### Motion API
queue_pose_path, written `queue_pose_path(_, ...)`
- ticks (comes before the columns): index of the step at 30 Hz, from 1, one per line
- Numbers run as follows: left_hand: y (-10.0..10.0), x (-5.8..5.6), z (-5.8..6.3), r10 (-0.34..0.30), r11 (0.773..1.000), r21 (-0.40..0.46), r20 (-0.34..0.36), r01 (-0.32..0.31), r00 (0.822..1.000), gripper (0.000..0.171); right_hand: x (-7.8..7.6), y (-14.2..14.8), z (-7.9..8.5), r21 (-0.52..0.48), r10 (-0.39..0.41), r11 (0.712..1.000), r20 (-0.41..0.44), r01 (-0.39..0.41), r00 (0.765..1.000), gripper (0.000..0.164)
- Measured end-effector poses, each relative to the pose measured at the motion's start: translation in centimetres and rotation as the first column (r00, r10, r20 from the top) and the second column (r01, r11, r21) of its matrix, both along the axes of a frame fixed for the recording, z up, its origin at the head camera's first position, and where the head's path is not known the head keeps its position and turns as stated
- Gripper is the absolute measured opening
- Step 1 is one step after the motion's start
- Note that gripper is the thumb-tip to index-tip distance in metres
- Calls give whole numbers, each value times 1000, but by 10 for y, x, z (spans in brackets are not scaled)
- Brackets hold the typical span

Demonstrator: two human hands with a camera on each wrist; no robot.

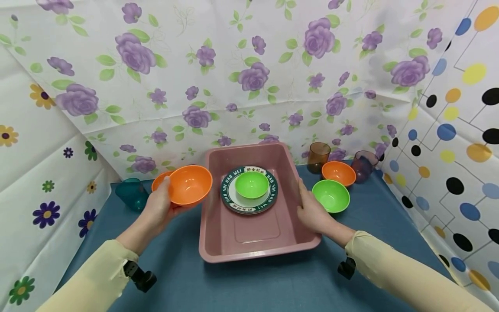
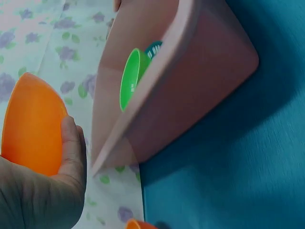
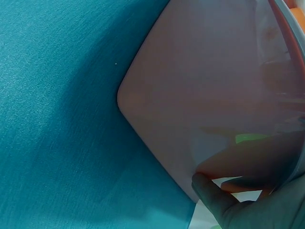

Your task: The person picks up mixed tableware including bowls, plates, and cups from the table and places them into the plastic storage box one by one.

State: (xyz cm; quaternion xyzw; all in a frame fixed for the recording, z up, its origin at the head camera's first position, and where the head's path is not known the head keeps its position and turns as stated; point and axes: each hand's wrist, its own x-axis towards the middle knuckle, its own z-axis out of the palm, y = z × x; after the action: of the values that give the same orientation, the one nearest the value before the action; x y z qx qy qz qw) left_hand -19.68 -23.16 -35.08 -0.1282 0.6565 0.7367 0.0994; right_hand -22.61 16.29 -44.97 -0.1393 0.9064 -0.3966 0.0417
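Left hand (image 1: 157, 204) had an orange bowl (image 1: 191, 186) gripped by its side, held up just off the left edge of a pink basin (image 1: 257, 240). Right hand (image 1: 315, 214) was holding the basin's right side at the rim. Guessing from the looks, that bowl was thin plastic: light, fairly stiff, not likely to shatter, maybe a bit slick on the smooth outside. I'd say thumb near the lip and fingers under the curve was the sane hold. Basin looked like stiff, glossy plastic too, best held by its rim.

Inside it, a green bowl (image 1: 251, 185) sat on a plate with a dark green border (image 1: 230, 203), so a tilt could've made those slide.

Hard to make out: more orange (image 1: 160, 178) showed behind the left hand, probably another bowl, but mostly blocked. Teal cup (image 1: 131, 194) was nearby. Right wrist view cut off much of that hand, so I couldn't see all its fingers. Couldn't tell if the held bowl had anything stacked underneath, either.
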Motion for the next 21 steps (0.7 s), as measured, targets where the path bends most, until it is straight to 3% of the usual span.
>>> queue_pose_path(6,24,-5,1,-41,998,-49,-16,41,999,69,1,0,1,-8,1,1000,1,-1,1000,84)
queue_pose_path(15,59,-11,-5,-169,974,-160,-32,161,985,70,1,0,1,-18,6,1000,2,-6,1000,84)
queue_pose_path(21,87,-15,-9,-172,983,-74,-30,169,985,67,2,0,1,-22,10,1000,-7,-10,1000,84)
